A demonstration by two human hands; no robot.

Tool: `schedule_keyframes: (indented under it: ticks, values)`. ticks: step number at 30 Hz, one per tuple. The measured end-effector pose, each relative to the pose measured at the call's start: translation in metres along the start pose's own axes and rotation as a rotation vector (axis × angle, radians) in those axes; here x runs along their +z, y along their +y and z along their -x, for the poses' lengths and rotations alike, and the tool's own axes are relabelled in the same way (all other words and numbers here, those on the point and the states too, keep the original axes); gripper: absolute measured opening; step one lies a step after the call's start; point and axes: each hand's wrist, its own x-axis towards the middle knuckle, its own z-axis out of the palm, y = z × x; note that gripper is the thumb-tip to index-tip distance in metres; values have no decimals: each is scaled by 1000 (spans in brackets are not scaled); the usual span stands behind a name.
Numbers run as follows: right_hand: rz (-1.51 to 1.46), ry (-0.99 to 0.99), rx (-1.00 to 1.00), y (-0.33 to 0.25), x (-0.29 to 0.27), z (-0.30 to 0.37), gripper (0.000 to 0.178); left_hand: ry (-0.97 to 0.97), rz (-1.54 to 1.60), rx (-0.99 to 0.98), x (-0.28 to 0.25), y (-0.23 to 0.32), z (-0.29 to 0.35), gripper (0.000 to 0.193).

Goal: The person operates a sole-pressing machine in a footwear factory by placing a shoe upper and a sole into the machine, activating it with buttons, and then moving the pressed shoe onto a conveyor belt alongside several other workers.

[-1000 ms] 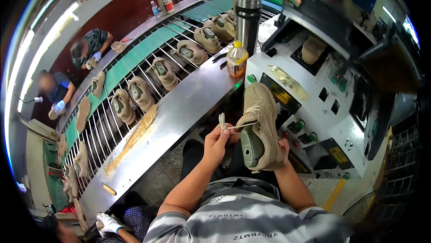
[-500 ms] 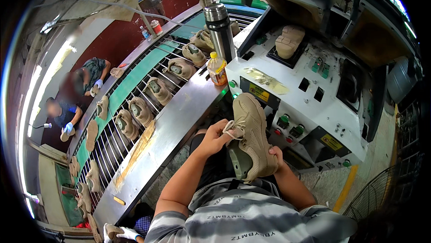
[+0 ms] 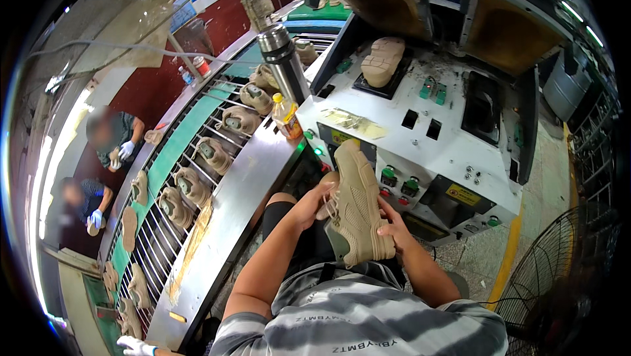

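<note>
A beige lace-up sneaker (image 3: 357, 214) is held up in front of my body, toe pointing away and tilted so that its mesh side and thick sole edge show. My left hand (image 3: 318, 203) grips it at the laces and tongue; some fingertips are hidden behind the upper. On the other side my right hand (image 3: 392, 224) holds the sole edge toward the heel, thumb against the shoe. Part of a green last (image 3: 338, 243) shows inside the shoe's opening.
Ahead right stands a white machine (image 3: 368, 103) with raised lids and an upturned shoe (image 3: 383, 61) on a black pad. Left runs a roller conveyor (image 3: 158, 237) carrying several sneakers. A steel flask (image 3: 284, 63) and a drink bottle (image 3: 286, 118) stand between. Gloved co-workers work across the conveyor.
The sneaker has rolled toward my left, showing more side and sole edge and less of its opening. My right hand's fingers now show along the sole. The head view has shifted rightward.
</note>
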Motion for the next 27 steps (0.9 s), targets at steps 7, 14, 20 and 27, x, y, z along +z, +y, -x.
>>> schedule_keyframes:
  ticks: [7,14,20,27]
  values:
    - [-607,-50,-14,-28,-4,41,89,249,-37,128,-47,-29,-27,19]
    - [-256,254,-559,-154,-80,67,87,629,-138,377,-184,-65,-10,16]
    - [804,1045,-573,-320,-162,20,92,976,-517,536,-207,-101,18,23]
    - [1410,1549,-70,-413,-182,-73,93,1024,-928,441,-147,-72,0,18]
